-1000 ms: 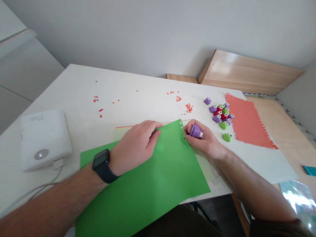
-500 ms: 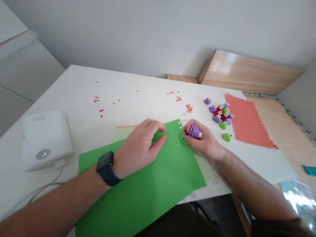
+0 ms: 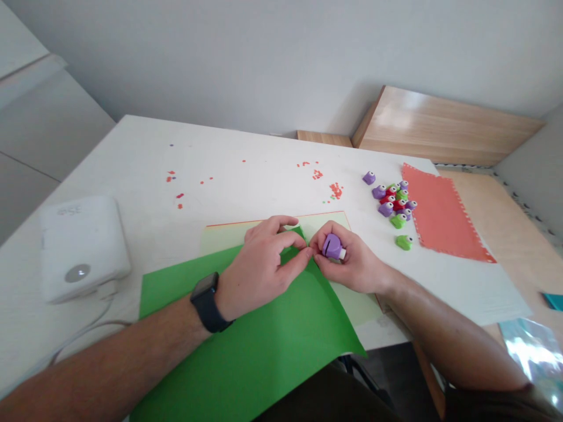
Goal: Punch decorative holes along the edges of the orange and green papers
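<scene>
A green paper sheet (image 3: 255, 334) lies across the near edge of the white table (image 3: 145, 164). My left hand (image 3: 264, 266), with a dark watch on the wrist, rests on the sheet and pinches its far right corner between thumb and fingers. My right hand (image 3: 352, 264) is closed around a small purple paper punch (image 3: 333, 247) held right at that same corner. The two hands touch at the fingertips. A pale yellow-green sheet (image 3: 325, 223) lies under the green one.
A pile of several purple, red and green punches (image 3: 394, 204) sits at the right, one green punch (image 3: 403, 241) apart. A salmon paper sheet (image 3: 440, 217) lies beyond them. A white box device (image 3: 81, 246) with a cable stands at left. Red paper bits (image 3: 336, 191) are scattered about.
The green sheet has slid left and toward me. My left hand went from lying flat to pinching its corner. My right hand moved left with the purple punch to meet it.
</scene>
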The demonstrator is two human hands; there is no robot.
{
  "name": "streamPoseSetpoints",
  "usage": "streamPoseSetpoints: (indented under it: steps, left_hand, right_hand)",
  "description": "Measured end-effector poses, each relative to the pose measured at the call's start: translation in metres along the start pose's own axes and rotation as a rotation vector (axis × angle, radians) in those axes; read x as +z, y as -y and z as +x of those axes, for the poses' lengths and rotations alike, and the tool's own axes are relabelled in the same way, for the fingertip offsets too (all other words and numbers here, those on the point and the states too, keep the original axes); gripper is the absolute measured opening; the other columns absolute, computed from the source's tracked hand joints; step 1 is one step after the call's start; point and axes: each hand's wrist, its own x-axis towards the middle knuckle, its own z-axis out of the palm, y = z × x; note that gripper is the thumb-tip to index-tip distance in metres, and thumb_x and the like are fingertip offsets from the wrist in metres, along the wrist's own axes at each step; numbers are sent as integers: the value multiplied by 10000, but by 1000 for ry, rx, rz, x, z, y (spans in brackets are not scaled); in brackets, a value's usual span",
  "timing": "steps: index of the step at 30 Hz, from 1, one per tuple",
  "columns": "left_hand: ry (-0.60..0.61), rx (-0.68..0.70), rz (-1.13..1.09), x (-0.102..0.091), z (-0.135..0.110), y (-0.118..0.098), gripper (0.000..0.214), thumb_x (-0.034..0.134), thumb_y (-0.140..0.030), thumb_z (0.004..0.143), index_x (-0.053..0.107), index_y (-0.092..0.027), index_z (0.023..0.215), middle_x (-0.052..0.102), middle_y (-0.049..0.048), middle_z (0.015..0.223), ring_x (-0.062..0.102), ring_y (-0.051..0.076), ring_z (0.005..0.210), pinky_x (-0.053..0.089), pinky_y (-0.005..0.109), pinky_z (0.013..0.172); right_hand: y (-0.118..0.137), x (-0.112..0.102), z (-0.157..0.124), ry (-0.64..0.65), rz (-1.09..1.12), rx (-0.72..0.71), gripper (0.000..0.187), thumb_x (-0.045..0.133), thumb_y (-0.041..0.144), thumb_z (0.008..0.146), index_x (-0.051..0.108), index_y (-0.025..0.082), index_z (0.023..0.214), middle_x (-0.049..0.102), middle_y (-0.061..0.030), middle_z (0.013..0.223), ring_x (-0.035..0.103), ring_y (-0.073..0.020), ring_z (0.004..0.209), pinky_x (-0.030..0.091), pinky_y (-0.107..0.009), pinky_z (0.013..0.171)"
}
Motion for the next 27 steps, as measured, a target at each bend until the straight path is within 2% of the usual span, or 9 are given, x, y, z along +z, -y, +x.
streamPoseSetpoints:
  steps: [12,27]
  left_hand:
    - [-16,-16,-33,3,1,-1,130,646,-261,929,728,-231,834,628,76,1306,592,268,1286,452,499,1120]
    - [-22,-39,-61,5,1,-3,126,664,-243,898,724,-228,789,624,66,1314,615,268,1229,467,513,1095]
  right_hand:
    - [-4,1,0,-27,-121,-10,241,678,107,813,530,224,962,590,18,853,514,-117,678,437,-259,606]
    - [-5,2,0,-42,-200,-23,239,667,100,790,532,220,947,592,24,842,510,-111,672,437,-254,606]
